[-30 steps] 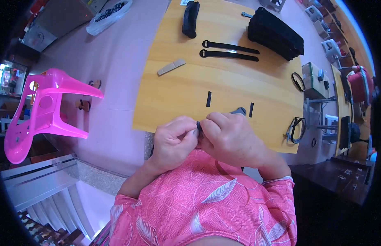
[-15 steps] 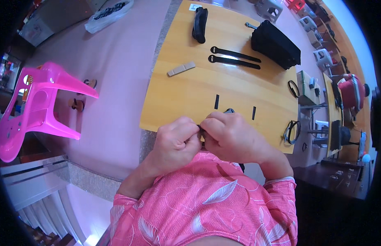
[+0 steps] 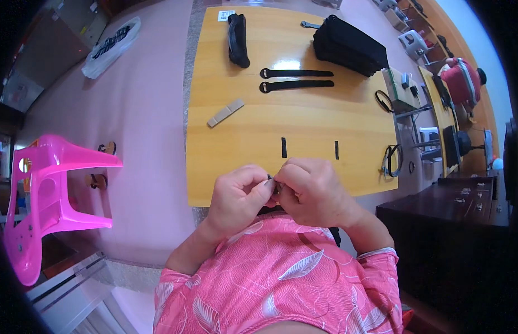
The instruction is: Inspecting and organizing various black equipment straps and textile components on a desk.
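Observation:
Close together at the near edge of the table [image 3: 326, 119], my left hand [image 3: 236, 197] and my right hand [image 3: 314, 195] pinch a small black piece [image 3: 277, 186] between their fingertips. Most of that piece is hidden by the fingers, so its kind cannot be made out. Just beyond my hands lie two short black strips [image 3: 284, 147], apart from each other. Farther off, two long black straps [image 3: 298, 85] with rounded, slotted ends lie side by side. A beige segmented strip [image 3: 225, 113] rests to their left.
A black pouch [image 3: 238, 42] and a thick black bundle [image 3: 351, 44] lie at the far side, a grey tool [image 3: 310, 24] beside the bundle. Coiled cables [image 3: 391, 161] are at the right edge. A pink plastic stool [image 3: 53, 189] stands left; a dark cabinet [image 3: 437, 206] stands right.
The whole view has turned, so the table appears straighter and farther left. Both hands still pinch the small black piece. A dark grey item beside my right hand no longer shows.

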A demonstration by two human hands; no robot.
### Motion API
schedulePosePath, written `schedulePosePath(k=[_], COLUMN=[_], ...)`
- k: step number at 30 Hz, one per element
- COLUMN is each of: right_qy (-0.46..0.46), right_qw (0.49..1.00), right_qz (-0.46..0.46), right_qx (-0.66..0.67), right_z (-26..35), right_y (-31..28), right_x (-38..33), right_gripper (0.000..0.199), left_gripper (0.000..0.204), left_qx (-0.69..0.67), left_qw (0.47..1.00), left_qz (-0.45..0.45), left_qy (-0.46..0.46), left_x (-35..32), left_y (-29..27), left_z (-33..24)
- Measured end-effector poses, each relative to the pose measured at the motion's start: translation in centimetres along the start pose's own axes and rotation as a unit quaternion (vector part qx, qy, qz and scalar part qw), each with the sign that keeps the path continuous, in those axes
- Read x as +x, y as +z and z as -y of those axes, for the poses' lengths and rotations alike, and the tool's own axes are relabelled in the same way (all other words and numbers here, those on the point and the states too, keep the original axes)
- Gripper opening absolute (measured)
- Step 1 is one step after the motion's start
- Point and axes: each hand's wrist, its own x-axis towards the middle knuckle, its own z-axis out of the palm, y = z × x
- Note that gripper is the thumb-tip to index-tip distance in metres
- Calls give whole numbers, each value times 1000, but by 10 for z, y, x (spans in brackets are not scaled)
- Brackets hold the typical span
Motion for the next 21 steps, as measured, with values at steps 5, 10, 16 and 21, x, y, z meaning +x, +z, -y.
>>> schedulePosePath(k=[5,10,16,21], right_qy=[0,-6,200,296], right_qw=[1000,999,964,893], right_qz=[-25,-31,-14,-9], right_qx=[-14,-6,177,340], right_z=[0,-6,-8,-16], right_y=[4,12,0,-2], right_x=[-3,-7,-4,-7], right_gripper=[15,15,5,5], left_gripper=[12,10,9,8], left_qx=[-35,15,34,11], left_qw=[997,996,992,982], left_qz=[-9,-62,-102,-96], left_qy=[-75,-57,64,163], left_x=[2,-2,-1,-3], left_y=[5,15,22,29], left_z=[-1,10,19,20])
